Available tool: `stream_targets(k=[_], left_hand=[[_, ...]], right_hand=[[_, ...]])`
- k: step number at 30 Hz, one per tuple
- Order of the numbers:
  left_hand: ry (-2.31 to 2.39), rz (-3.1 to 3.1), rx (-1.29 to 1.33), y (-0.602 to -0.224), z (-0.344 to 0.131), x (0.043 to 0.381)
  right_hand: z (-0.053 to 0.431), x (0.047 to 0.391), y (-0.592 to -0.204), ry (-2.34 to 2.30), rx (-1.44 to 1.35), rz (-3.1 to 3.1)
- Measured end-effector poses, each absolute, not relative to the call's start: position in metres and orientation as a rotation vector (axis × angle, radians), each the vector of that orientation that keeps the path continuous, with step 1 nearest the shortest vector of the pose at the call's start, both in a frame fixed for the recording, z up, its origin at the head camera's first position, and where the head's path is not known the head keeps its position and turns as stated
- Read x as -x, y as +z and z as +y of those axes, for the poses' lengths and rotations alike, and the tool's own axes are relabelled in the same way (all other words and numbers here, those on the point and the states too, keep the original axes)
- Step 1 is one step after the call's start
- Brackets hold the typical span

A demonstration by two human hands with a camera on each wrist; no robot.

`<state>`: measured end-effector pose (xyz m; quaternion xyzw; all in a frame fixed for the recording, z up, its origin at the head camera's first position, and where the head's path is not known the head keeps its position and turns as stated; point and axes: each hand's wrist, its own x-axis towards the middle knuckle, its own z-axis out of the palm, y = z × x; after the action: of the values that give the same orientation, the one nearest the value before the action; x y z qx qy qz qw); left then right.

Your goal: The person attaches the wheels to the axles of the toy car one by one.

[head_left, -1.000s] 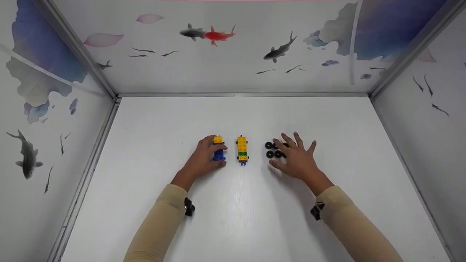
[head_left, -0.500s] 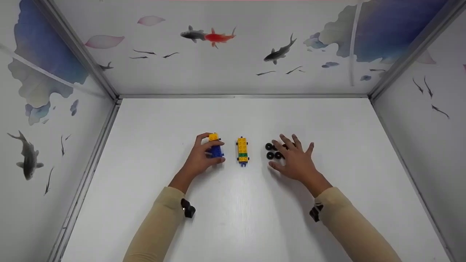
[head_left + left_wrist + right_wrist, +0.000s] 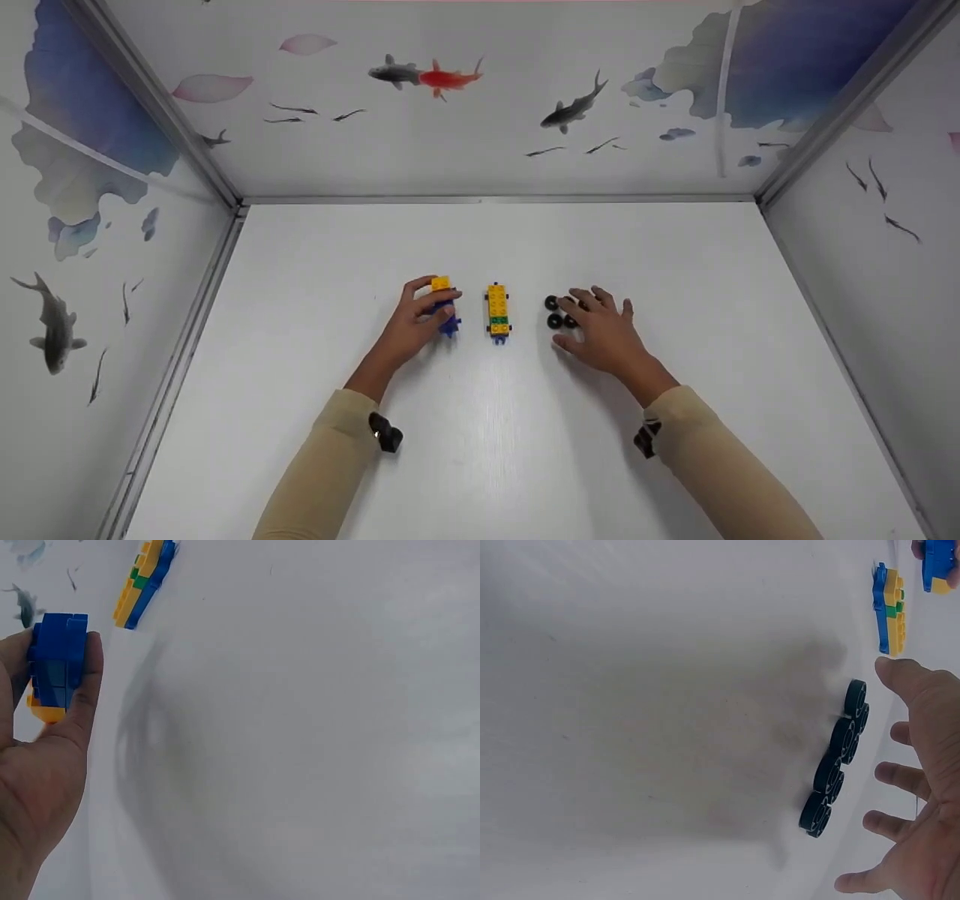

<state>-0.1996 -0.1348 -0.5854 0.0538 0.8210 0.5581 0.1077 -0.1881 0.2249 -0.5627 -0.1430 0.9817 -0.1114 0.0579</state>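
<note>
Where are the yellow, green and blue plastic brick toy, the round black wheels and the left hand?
Yellow, green and blue plastic brick toy point(image 3: 498, 309): head view, on its yellow studded top.
Round black wheels point(image 3: 826, 772): right wrist view, on one wheel.
Left hand point(image 3: 45, 769): left wrist view, on the palm.

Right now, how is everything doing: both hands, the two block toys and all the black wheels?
Left hand: fingers around one toy, holding it.
Blue-and-yellow toy: gripped, seemingly lifted; no wheels visible on it.
Yellow-green-blue toy: on the table, studs up, not held, no wheels on.
Black wheels: loose, lying flat in two rows.
Right hand: fingers spread by the wheels, gripping nothing.
</note>
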Motion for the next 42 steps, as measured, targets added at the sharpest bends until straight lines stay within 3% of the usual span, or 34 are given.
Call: stream_targets(k=[19, 42], left_hand=[[1.822, 2.208, 0.01, -0.584, -0.127, 0.198], [1.843, 2.165, -0.056, -0.581, -0.123, 0.197]], right_hand=[[0.209, 0.186, -0.573, -0.319, 0.593, 3.05], [0.206, 0.187, -0.578, -0.426, 0.648, 3.14]])
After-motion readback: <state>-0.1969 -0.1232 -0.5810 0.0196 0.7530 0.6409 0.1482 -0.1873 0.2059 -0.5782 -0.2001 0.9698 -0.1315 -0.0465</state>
